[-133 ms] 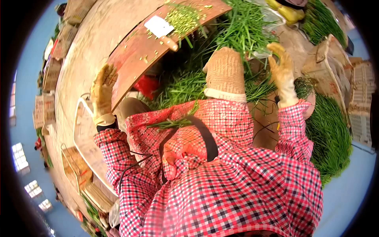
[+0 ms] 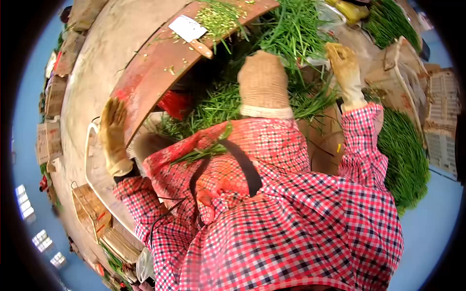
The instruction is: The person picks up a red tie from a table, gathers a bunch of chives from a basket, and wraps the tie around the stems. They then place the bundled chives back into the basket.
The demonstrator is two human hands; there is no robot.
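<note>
Green stalks (image 2: 291, 29) lie in a big heap on the far side, right next to the red-brown board (image 2: 145, 82). On the board the cleaver (image 2: 187, 28) rests by a little pile of chopped bits (image 2: 218, 17). The right hand (image 2: 345, 72), in a yellow glove, hangs just over the heap with its fingers bent in — I cannot tell if it has any stalks. The left hand (image 2: 114, 131) is spread wide and flat by the board's near edge, holding nothing. It looks like a reach for more greens. To pick some up, the right fingers would have to close round a bunch — and carry it to the board.
</note>
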